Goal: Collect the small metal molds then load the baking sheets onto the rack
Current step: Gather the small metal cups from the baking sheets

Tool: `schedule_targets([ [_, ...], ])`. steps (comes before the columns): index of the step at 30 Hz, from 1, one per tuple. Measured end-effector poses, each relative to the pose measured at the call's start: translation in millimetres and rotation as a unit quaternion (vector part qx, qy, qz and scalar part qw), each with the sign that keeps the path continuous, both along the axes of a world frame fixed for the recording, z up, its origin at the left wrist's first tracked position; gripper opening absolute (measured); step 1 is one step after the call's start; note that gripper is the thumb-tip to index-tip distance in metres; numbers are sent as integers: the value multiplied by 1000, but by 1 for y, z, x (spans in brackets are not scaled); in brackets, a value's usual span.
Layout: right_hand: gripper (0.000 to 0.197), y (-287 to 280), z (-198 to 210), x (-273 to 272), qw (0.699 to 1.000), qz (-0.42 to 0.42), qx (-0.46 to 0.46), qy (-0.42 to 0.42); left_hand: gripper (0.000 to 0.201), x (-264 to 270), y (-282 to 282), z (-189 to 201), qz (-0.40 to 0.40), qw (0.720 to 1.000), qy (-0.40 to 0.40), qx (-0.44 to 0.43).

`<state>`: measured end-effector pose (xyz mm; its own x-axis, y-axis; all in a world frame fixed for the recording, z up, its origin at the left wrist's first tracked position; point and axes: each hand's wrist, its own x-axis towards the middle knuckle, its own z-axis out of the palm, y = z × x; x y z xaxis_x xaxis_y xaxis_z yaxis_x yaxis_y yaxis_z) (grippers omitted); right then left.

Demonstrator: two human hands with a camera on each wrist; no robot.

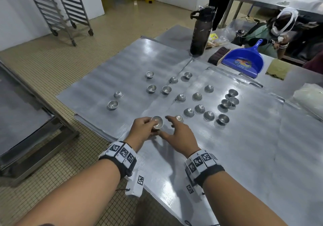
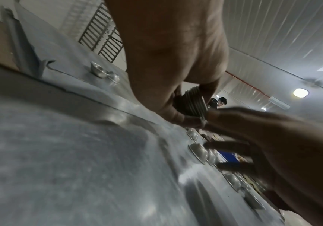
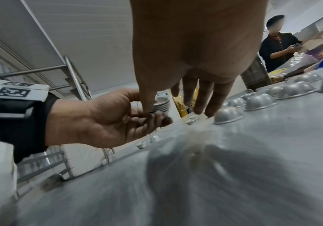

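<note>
We find the left hand (image 1: 146, 126) clasping a nested mold stack (image 1: 157, 121) while the right hand (image 1: 180, 131), its grip spread wide, reaches a loose mold (image 1: 179, 118); a skewed insertion risks toppling the stack

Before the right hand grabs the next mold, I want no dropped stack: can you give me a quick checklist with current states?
1. Stack of molds gripped by left hand: ok.
2. Right hand free, fingers extended: ok.
3. Nearest mold at the right hand's fingertips: ok.
4. That mold already touched: cannot tell.
5. Molds all collected: not ok, many remain on the baking sheets.
6. Rack standing across the floor: ok.
</note>
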<state>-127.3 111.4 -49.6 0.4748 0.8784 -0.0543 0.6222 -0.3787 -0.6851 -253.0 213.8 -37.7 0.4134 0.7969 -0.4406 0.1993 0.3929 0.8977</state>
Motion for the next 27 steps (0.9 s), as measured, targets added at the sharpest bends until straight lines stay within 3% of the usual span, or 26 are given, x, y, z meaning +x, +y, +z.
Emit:
schedule_targets([
  [3, 44, -8, -9, 20, 996, -79, -33, -18, 11, -4, 8, -6, -3, 1000, 29, 13],
  [5, 41, -10, -12, 34, 992, -103, -67, -24, 11, -6, 12, -8, -11, 999, 32, 22],
  [12, 60, 20, -8, 55, 986, -25, -154, -63, 11, -3, 17, -9, -25, 999, 28, 22],
  [15, 45, 25, -11, 51, 974, -16, -196, -110, 13, -1, 18, -9, -32, 999, 35, 19],
  [19, 23, 20, -15, 48, 979, -44, -166, -111, 12, 5, 19, -6, -46, 998, 37, 17],
  [23, 34, 2, -14, 46, 982, -49, -154, -96, 13, 17, 17, 1, -65, 996, 47, 34],
  [27, 25, -18, -14, 42, 983, -70, -156, -73, 15, 31, 9, 6, -82, 995, 45, 42],
])
